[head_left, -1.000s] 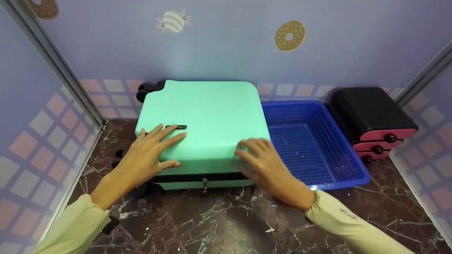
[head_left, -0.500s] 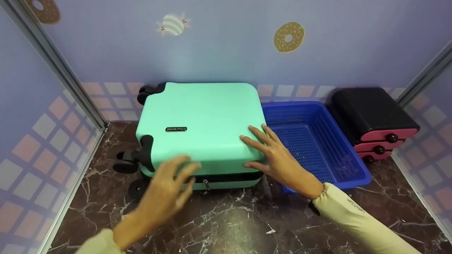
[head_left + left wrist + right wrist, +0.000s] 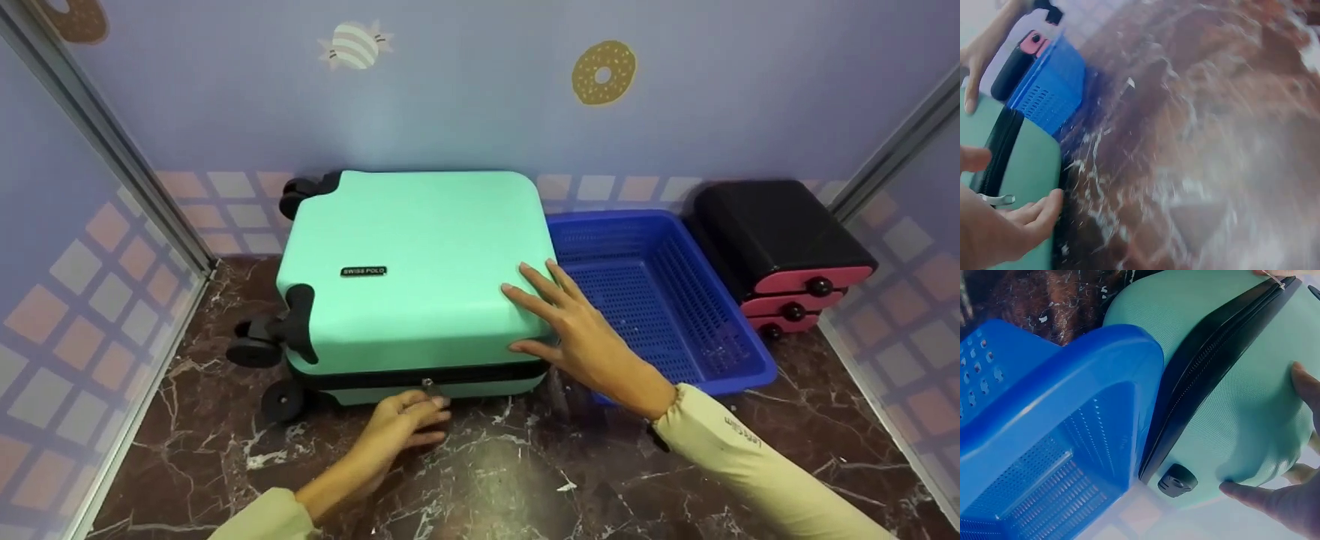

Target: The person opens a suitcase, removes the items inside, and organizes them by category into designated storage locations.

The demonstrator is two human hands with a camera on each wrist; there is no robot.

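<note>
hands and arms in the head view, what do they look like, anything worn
Both hands are bare: no gloves, and no rings or watch visible. The left hand and right hand come out of pale yellow long sleeves gathered at the wrists. The right sleeve carries small dark lettering near its cuff, too small to read.

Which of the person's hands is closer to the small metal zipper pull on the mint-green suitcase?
Left. The left hand is right at the metal zipper pull on the front edge; the right hand rests flat on the mint-green hard-shell suitcase top, near its right corner.
</note>
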